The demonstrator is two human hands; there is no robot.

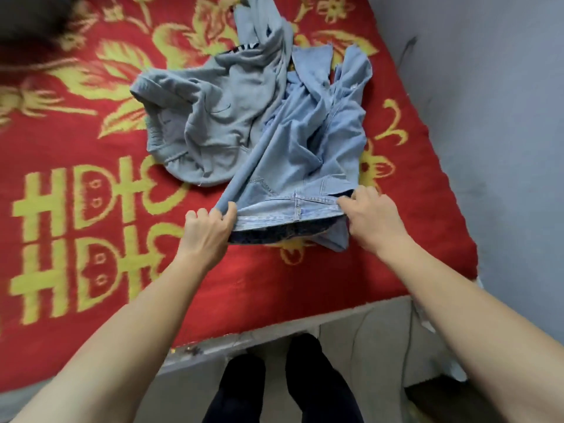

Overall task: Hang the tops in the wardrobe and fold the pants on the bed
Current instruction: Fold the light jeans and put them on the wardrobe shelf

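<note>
A pair of light blue jeans (305, 148) lies crumpled on the red bed (91, 117), its waistband toward me. My left hand (207, 230) grips the waistband's left end, and my right hand (372, 218) grips its right end, pulling it taut between them. A grey-blue pair of sweatpants (207, 117) lies bunched just behind and left of the jeans, partly under the jeans' legs. The jeans' legs are twisted and run toward the far side of the bed.
The bed is covered by a red blanket with yellow flowers and characters. A grey wall (488, 117) runs along the bed's right side. The bed's pale front edge (305, 328) is near my legs. A dark blurred shape (27, 19) sits at the top left.
</note>
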